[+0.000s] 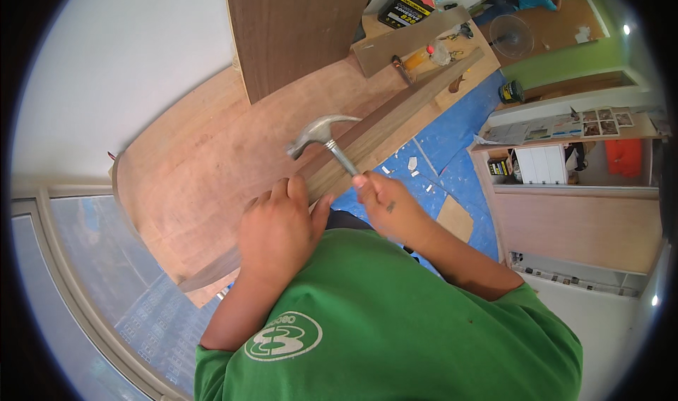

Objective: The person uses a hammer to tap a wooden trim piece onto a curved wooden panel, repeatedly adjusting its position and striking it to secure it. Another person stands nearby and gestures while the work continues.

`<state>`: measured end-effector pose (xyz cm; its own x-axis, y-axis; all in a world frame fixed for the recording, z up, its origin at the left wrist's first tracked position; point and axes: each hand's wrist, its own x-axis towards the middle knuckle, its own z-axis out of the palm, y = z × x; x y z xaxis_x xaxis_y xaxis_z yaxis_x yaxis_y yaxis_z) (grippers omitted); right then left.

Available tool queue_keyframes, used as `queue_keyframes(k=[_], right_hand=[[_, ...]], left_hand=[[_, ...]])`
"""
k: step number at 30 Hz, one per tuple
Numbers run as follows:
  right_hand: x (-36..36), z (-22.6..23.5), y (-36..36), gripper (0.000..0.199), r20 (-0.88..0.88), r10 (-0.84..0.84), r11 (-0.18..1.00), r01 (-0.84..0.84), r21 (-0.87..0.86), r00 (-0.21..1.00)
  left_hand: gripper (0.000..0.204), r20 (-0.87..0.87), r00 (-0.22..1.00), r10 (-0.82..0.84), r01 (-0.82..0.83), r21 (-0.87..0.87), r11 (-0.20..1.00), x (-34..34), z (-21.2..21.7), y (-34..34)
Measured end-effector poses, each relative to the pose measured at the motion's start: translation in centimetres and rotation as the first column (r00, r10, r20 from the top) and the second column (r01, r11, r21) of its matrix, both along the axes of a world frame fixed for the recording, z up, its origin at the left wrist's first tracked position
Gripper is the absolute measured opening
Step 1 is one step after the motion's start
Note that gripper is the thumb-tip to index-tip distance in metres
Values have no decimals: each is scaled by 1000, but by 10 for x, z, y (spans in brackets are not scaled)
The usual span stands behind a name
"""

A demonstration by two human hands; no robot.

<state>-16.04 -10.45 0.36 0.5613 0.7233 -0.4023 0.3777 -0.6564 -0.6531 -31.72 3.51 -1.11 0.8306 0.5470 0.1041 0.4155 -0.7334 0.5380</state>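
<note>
Seen from the head camera, the right hand [388,207] is clenched around the handle of a claw hammer [321,134], whose steel head hangs over a long dark wood strip [395,115] lying along the right edge of the plywood panel [191,168], while the left hand [277,228] presses flat on the strip's near end, fingers spread and gripping nothing. Judging by its look, the hammer is head-heavy and rigid, best held low on the handle, whereas the thin, stiff strip seems light and liable to slide, so it wants pinning close to the strike.

Blue floor sheet [452,129], perhaps paint tin [510,91]
</note>
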Motion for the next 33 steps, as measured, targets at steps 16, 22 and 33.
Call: queue_keyframes(k=[16, 22, 33], right_hand=[[60, -3, -11, 54, 110, -171, 983, 177, -49, 979], [108, 3, -10, 51, 116, -409, 906, 418, -66, 905], [59, -6, -9, 47, 148, -184, 979, 194, -55, 972]], left_hand=[[37, 94, 995, 12, -13, 10, 1000, -7, -4, 4], [36, 72, 997, 3, -1, -21, 1000, -8, -4, 4], [38, 60, 998, -18, 17, 28, 999, -7, -7, 8]])
